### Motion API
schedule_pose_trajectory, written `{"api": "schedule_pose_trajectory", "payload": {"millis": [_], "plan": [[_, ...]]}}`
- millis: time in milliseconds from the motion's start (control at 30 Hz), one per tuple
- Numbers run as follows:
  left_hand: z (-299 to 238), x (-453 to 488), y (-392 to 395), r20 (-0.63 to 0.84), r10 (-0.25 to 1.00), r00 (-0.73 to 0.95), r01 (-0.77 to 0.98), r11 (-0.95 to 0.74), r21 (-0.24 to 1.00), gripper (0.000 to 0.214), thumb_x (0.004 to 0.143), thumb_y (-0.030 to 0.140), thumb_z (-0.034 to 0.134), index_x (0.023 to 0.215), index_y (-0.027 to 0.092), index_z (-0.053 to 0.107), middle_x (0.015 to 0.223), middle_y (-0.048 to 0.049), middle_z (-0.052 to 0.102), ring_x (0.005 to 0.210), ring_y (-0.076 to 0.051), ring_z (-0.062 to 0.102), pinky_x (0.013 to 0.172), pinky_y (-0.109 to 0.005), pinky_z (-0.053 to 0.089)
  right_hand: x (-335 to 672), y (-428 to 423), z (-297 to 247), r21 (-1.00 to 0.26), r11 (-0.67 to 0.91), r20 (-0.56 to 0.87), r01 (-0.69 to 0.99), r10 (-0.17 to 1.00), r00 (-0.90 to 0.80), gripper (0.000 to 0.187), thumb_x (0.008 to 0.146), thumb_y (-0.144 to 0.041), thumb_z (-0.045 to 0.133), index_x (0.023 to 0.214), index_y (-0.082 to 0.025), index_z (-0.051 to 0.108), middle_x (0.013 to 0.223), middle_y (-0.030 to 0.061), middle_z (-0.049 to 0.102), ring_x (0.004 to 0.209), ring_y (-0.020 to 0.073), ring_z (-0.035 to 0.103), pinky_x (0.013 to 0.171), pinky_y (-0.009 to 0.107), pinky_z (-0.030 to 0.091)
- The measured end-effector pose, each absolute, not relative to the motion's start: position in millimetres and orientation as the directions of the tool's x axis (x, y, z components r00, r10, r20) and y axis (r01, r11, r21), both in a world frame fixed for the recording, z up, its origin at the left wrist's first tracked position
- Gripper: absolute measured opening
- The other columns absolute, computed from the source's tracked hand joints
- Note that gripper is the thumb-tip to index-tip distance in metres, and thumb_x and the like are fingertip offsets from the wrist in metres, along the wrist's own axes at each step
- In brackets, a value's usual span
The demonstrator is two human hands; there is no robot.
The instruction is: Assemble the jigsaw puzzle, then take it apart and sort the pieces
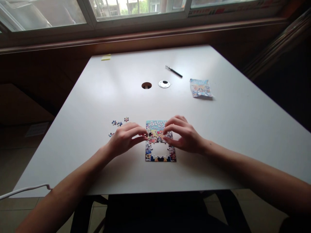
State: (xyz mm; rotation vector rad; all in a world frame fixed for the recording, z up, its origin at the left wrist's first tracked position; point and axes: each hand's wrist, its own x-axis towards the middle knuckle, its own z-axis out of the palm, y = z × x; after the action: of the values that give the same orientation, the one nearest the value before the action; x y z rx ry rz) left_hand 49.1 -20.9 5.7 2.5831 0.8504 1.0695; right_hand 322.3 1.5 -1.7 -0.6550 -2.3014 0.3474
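Head view: the puzzle (160, 159) lies flat on the table (218, 119), near the edge closest to the person, with both hands over its upper half. Its frame and the rows under the title look filled, while a white gap (160, 150) stands in the lower middle, bordered by the dark and yellow bottom strip.

The left hand (127, 137) is at the left edge, thumb and forefinger drawn close together; a dark bit shows at their tips, but I cannot tell whether it is a loose piece in a pinch or part of the puzzle behind. The right hand (183, 136) reaches over the right edge, thumb and forefinger parted, with nothing clearly held between them; whether the tips press on the print or hang just above it is unclear.

A few pieces (117, 123) lie on the table beyond the left hand, well apart from the puzzle. Farther off are a wrapper (201, 88) and a pen (174, 71).

The step in hand seems to be fitting or pressing pieces in the middle rows, just above the gap. The next move probably calls for matching a piece's tabs to the gap's upper border, with one hand steadying the frame
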Motion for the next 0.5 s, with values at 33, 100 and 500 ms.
{"api": "schedule_pose_trajectory", "payload": {"millis": [33,100,500], "plan": [[5.2,51.5,-22.1,0.583,0.57,0.58,0.407,-0.822,0.399,0.013,0.089,0.023,0.07,0.1,0.018,0.066,0.086,-0.0039,0.071,0.078,-0.014,0.066,0.071,-0.028,0.056,320.1,-1.2,-0.6,-0.394,0.847,0.583,0.356,0.53,-0.615,0.006,0.086,-0.022,0.069,0.088,-0.023,0.063,0.087,0.0032,0.065,0.085,0.0196,0.056,0.081,0.039,0.043],[4.2,55.4,-24.4,0.598,0.532,0.6,0.363,-0.846,0.389,0.019,0.088,0.022,0.072,0.104,0.018,0.065,0.089,-0.0049,0.072,0.081,-0.015,0.066,0.074,-0.03,0.056,316.7,-5.3,0.4,-0.358,0.864,0.62,0.354,0.503,-0.602,0.007,0.086,-0.023,0.071,0.089,-0.023,0.064,0.086,0.0028,0.066,0.083,0.0192,0.056,0.079,0.038,0.042],[3.0,61.4,-27.1,0.584,0.526,0.618,0.324,-0.847,0.42,0.018,0.09,0.023,0.069,0.107,0.02,0.064,0.089,-0.0058,0.071,0.081,-0.016,0.066,0.074,-0.031,0.056,310.1,-10.3,2.2,-0.367,0.869,0.615,0.332,0.495,-0.614,0.006,0.089,-0.023,0.069,0.091,-0.025,0.065,0.086,0.0016,0.069,0.081,0.0188,0.057,0.077,0.037,0.041]]}}
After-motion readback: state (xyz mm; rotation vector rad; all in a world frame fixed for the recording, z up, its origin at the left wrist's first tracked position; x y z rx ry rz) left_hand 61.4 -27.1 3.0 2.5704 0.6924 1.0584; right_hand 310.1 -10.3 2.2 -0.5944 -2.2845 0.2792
